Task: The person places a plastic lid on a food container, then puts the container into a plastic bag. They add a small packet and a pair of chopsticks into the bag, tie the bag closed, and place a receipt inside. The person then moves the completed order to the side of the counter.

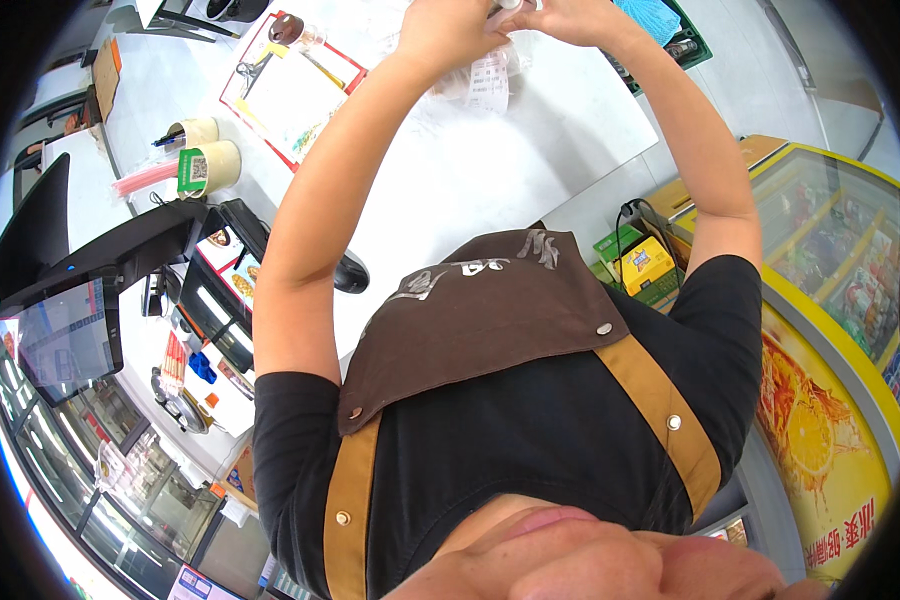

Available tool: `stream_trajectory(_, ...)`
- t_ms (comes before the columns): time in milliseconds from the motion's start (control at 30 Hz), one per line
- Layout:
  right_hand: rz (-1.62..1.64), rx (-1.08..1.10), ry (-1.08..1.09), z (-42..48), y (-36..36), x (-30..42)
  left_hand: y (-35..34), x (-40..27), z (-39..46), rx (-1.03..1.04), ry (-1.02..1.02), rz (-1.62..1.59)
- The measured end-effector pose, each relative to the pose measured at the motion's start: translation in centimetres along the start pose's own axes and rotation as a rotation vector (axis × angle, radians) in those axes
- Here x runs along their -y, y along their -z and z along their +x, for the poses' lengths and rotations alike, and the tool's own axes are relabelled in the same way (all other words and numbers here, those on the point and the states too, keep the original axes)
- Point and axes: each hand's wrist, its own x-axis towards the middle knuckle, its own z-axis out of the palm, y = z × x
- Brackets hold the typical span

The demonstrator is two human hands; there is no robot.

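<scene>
At the top edge of the view, my left hand point(444, 31) and my right hand point(576, 19) come together over the white counter point(457, 180). Between their fingers is the gathered top of a clear plastic bag point(523, 63); the frame cuts off part of it and the fingers hide more. A printed paper slip point(489, 81) hangs below my left hand, against the bag. What the bag contains cannot be made out.
Left of my arm lie a red-edged board point(294, 97), cups with pink straws point(221, 166), a black mouse point(351, 274) and a touch screen point(67, 334). Right stand a green crate point(696, 54), yellow boxes point(645, 264) and a glass-topped freezer point(832, 225).
</scene>
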Motion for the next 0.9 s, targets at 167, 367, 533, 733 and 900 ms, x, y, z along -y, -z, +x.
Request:
stream_trajectory(167,-0.066,-0.083,0.044,-0.3,-1.5,-0.7,-2.8,1.1,0.5,-0.126,-0.011,0.035)
stream_trajectory(367,-0.069,-0.092,0.075,-0.5,-1.6,-1.2,-3.7,1.1,0.6,-0.168,-0.035,0.047)
stream_trajectory(533,0.084,-0.110,0.054,-0.9,-1.6,-2.0,-1.1,-0.1,0.4,-0.066,-0.013,0.106)
stream_trajectory(733,0.388,-0.189,-0.111,-3.3,-1.9,-3.3,1.5,-0.3,-4.1,-0.283,-0.097,0.036)
stream_trajectory(900,0.946,-0.403,-0.174,-4.7,-4.7,-5.0,-0.2,0.9,-8.8,-0.492,-0.083,0.016)
